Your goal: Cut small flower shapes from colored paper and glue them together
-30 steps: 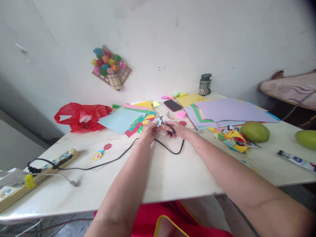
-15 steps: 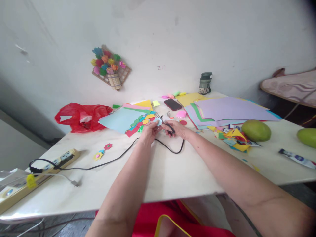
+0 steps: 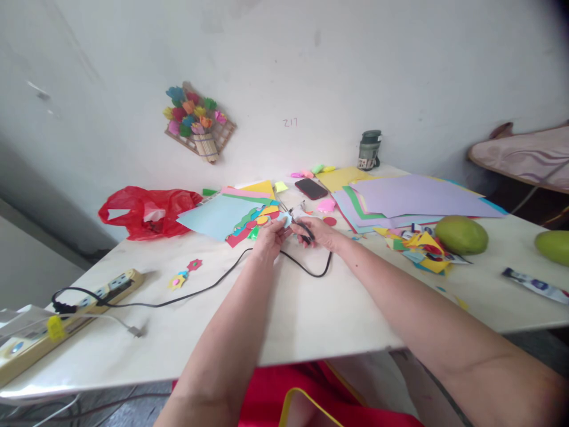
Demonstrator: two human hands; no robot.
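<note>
Near the middle of the table, my left hand is closed on a small piece of light blue paper. My right hand grips scissors with black handles, the blades pointing away from me and up to the left, close to the paper. Whether the blades touch the paper I cannot tell. Coloured paper scraps and strips lie just left of my hands, with a yellow circle among them. A red paper circle is to the right. Two paper flowers rest at the left.
A black cord runs from the power strip under my arms. A red plastic bag, phone, paper sheets, a green mango, glue tube and dark bottle stand or lie around.
</note>
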